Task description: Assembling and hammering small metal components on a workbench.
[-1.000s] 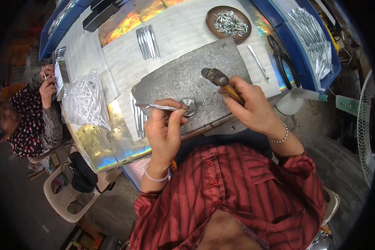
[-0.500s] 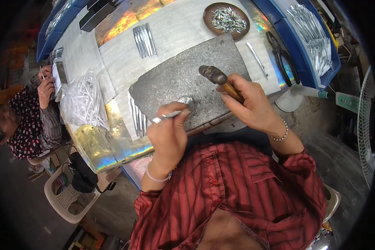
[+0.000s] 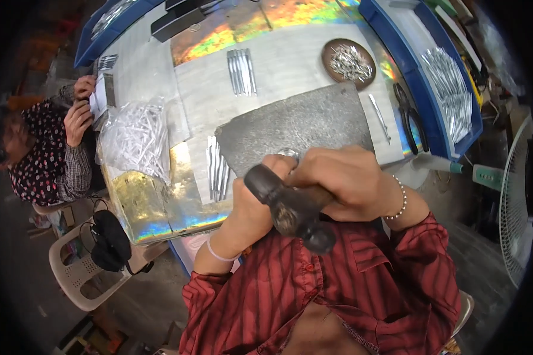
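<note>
The hammer [image 3: 287, 216] is in my right hand [image 3: 349, 180], its dark head tilted toward me over the near edge of a grey block [image 3: 302, 121]. My left hand [image 3: 251, 204] is closed, with its fingertips close against those of my right hand. The hammer head covers part of my left hand, and what its fingers hold is hidden. Just beyond the fingertips a small shiny round piece [image 3: 288, 152] shows on the block. Slim silver metal pieces [image 3: 217, 171] lie in a group left of the block.
Several more slim pieces [image 3: 241, 72] lie on white sheeting. A brown dish [image 3: 327, 66] of small metal parts, pliers [image 3: 408, 118] and a blue bin [image 3: 391, 44] stand right. Leftward are a plastic bag [image 3: 137, 142] of pieces and another person [image 3: 47, 142]. A fan [image 3: 512, 201] stands far right.
My right hand has swung the hammer toward me and left, meeting my left hand. The slim silver piece in my left hand has gone out of sight. The view has shifted slightly.
</note>
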A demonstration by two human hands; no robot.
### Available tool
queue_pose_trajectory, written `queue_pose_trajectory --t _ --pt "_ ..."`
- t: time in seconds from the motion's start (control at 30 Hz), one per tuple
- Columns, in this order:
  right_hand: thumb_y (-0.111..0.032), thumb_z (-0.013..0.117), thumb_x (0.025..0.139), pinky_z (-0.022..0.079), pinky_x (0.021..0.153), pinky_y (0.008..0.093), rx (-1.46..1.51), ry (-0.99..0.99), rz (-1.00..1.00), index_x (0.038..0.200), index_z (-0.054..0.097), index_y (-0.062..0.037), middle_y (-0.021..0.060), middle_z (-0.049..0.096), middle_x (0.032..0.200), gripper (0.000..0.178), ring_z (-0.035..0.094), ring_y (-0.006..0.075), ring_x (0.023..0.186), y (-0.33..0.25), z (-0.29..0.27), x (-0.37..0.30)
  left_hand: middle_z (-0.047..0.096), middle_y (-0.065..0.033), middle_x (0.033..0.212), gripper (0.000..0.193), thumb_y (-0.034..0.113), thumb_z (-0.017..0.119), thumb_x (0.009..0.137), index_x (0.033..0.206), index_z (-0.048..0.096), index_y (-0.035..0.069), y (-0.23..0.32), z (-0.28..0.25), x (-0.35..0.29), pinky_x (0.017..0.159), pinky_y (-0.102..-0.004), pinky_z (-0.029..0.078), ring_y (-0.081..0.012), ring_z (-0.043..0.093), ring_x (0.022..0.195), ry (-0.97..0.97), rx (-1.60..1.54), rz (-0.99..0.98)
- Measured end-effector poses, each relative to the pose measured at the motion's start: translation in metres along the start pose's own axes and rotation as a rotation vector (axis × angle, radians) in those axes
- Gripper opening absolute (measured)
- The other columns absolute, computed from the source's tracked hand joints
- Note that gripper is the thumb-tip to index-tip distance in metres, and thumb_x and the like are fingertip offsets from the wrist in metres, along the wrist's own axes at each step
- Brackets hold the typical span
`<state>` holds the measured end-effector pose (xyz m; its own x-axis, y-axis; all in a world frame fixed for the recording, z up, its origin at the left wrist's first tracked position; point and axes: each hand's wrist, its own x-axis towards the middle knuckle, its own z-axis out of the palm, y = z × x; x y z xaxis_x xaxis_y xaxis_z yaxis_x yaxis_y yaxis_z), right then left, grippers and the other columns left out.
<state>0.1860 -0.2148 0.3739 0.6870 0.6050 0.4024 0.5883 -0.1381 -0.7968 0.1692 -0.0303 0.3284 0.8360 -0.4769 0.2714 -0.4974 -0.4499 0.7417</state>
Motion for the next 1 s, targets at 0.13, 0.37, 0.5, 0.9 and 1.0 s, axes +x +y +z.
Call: queue_pose_trajectory --t 0.13,0.37,0.5,0.9,1.0 --pt "-0.002 0.066 0.065 0.046 0.054 0.0354 -0.131 -0.036 0.041 0.091 0.051 -0.0031 0.0102 0.053 0.08 0.03 0.058 0.0304 0.071 -0.011 0.004 0.001 0.055 -0.0107 0.082 0.024 0.012 0.066 0.07 0.091 0.056 0.005 -0.002 0.001 -0.001 0.049 -0.0346 0.046 -0.0286 0.06 0.061 0.02 -0.026 0.013" --pt "0.002 0.056 0.08 0.044 0.069 0.0273 0.422 0.162 0.581 0.118 0.041 -0.0012 0.0092 0.052 0.103 0.041 0.055 0.0107 0.085 -0.049 -0.016 -0.017 0.054 -0.0092 0.077 0.02 -0.004 0.057 0.072 0.09 0.057 0.005 -0.014 0.006 -0.003 0.048 -0.0341 0.046 -0.0281 0.058 0.06 0.106 -0.022 0.102" --pt "-0.001 0.056 0.081 0.047 0.076 0.0297 0.123 -0.024 0.585 0.123 0.041 0.0009 0.0138 0.057 0.099 0.044 0.061 0.0239 0.086 -0.061 -0.034 -0.031 0.054 -0.009 0.075 0.021 -0.005 0.058 0.07 0.089 0.057 0.004 -0.011 0.003 -0.002 0.048 -0.0338 0.046 -0.0277 0.058 0.059 0.109 -0.003 0.099" --pt "0.002 0.065 0.07 0.048 0.051 0.032 -0.304 -0.086 0.269 0.129 0.039 0.0023 0.0101 0.055 0.078 0.064 0.059 0.0232 0.062 -0.072 -0.032 -0.029 0.055 -0.0088 0.075 0.022 -0.007 0.058 0.067 0.086 0.057 0.005 -0.017 0.012 -0.002 0.049 -0.033 0.047 -0.0257 0.059 0.06 0.116 0.001 0.13" --pt "0.001 0.066 0.07 0.047 0.048 0.0302 -0.354 -0.096 0.253 0.129 0.04 0.0029 0.0087 0.055 0.076 0.064 0.058 0.0207 0.058 -0.072 -0.03 -0.029 0.055 -0.0088 0.075 0.02 -0.007 0.058 0.068 0.085 0.057 0.005 -0.014 0.011 -0.002 0.049 -0.0329 0.047 -0.0258 0.059 0.06 0.112 0.023 0.112"
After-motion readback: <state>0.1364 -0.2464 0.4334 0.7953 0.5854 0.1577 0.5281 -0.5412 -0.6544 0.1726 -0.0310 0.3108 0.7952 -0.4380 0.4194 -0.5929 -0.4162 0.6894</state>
